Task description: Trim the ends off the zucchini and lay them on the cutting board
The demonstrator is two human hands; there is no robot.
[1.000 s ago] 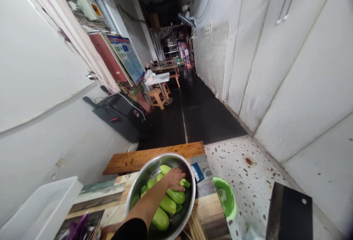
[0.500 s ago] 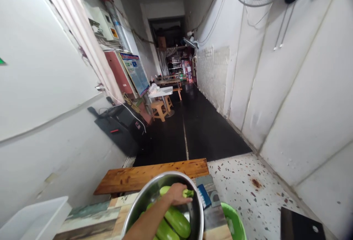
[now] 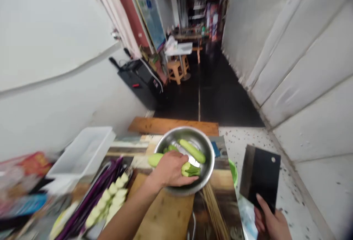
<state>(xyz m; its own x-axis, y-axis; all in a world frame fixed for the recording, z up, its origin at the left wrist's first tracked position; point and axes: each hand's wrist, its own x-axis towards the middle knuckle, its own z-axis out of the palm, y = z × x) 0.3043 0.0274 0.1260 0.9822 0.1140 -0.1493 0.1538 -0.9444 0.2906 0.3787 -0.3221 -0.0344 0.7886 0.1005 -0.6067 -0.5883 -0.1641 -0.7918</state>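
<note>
My left hand (image 3: 173,167) is closed around a light green zucchini (image 3: 190,169), its stem end toward the right, over the near side of a steel bowl (image 3: 211,159). Inside the bowl lie another zucchini (image 3: 194,151) and smaller green ends partly hidden by my hand. Off to the right, my right hand (image 3: 273,222) grips a cleaver (image 3: 261,174), its broad dark blade raised beyond the table's right edge. Its handle is mostly covered by my fingers. A wooden cutting board (image 3: 162,214) lies in front of the bowl, partly behind my left forearm.
Thin bamboo skewers (image 3: 215,212) lie right of the board. On the left are purple eggplants (image 3: 92,192), rows of pale green cut pieces (image 3: 106,201) and a white plastic tub (image 3: 82,153). A wooden bench (image 3: 176,124) stands beyond the table, a green bucket (image 3: 233,172) at its right.
The view has tilted down, bringing the board, eggplants and my right hand into sight. My left hand has drawn the zucchini toward the bowl's near rim. The cleaver has come up into fuller view.
</note>
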